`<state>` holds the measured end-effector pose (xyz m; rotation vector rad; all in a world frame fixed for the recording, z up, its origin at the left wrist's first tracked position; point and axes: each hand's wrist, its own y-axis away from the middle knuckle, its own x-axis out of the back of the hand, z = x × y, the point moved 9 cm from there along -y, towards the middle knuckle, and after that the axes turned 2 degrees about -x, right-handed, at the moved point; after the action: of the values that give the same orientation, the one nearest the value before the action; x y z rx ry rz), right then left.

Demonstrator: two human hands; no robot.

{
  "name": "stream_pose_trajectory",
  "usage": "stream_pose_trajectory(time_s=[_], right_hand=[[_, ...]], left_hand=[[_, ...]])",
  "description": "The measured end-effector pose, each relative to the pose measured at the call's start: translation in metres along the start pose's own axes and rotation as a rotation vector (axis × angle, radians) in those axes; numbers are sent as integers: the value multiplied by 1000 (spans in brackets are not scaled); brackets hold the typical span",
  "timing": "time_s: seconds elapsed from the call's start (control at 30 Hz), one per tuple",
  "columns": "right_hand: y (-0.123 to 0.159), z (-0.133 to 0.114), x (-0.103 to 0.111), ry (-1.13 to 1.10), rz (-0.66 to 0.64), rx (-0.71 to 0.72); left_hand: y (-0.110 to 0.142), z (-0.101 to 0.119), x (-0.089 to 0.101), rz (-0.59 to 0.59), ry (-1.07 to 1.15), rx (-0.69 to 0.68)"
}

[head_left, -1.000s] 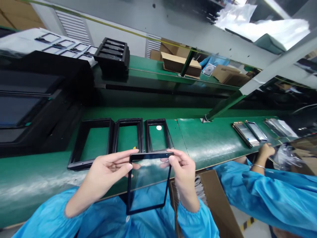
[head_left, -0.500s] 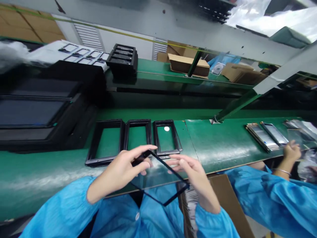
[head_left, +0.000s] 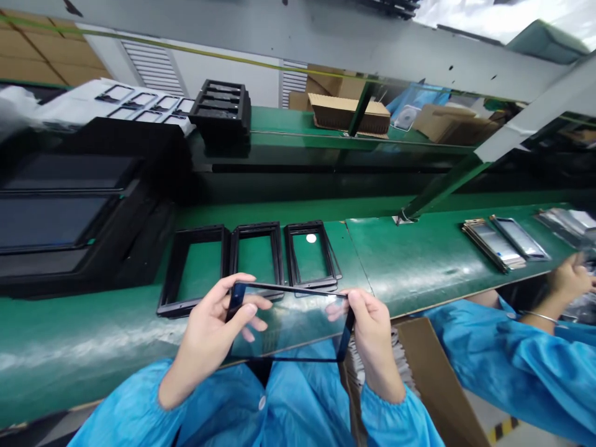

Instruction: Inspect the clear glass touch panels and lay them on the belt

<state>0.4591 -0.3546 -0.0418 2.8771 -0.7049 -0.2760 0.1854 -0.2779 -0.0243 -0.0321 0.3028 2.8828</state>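
A clear glass panel with a black border [head_left: 288, 323] is held wide-side-across above my lap, just in front of the green bench edge. My left hand [head_left: 214, 329] pinches its left short edge with thumb and fingers. My right hand [head_left: 372, 329] grips its right short edge the same way. Both sleeves are light blue. Just beyond the panel three black rectangular frames [head_left: 256, 261] lie side by side on the green belt [head_left: 410, 261].
Stacked dark trays [head_left: 60, 211] fill the left. A black tray stack [head_left: 221, 108] and cardboard boxes [head_left: 347, 115] sit on the far shelf. Screen panels [head_left: 505, 242] lie at right, near a co-worker's hand [head_left: 565, 279]. An open carton [head_left: 419, 372] stands by my right knee.
The panel has been turned from upright, through a diagonal tilt, to lying wide across; my hands have shifted from its top corners to its two short edges.
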Motion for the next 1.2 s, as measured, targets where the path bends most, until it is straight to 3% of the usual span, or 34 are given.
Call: stream_pose_trajectory(time_s=[0.3, 0.47, 0.53, 0.6, 0.67, 0.73, 0.83, 1.03, 1.2], right_hand=[[7, -8, -2, 2, 17, 43], [7, -8, -1, -5, 19, 42], [9, -8, 1, 19, 37, 41], [13, -9, 1, 58, 44, 41], [17, -11, -1, 83, 36, 46], [21, -12, -3, 92, 33, 52], [26, -11, -3, 78, 41, 39], [29, -15, -3, 79, 51, 51], [26, -19, -6, 96, 27, 69]], left_hand=[[12, 9, -4, 69, 10, 19], [7, -5, 3, 67, 8, 9], [3, 1, 6, 60, -106, -93], [0, 24, 4, 60, -367, -311], [1, 48, -13, -18, -653, -555], [0, 57, -35, -186, -814, -692], [-5, 58, -54, -352, -856, -732], [3, 59, -59, -342, -877, -800], [0, 65, -53, -343, -1030, -725]])
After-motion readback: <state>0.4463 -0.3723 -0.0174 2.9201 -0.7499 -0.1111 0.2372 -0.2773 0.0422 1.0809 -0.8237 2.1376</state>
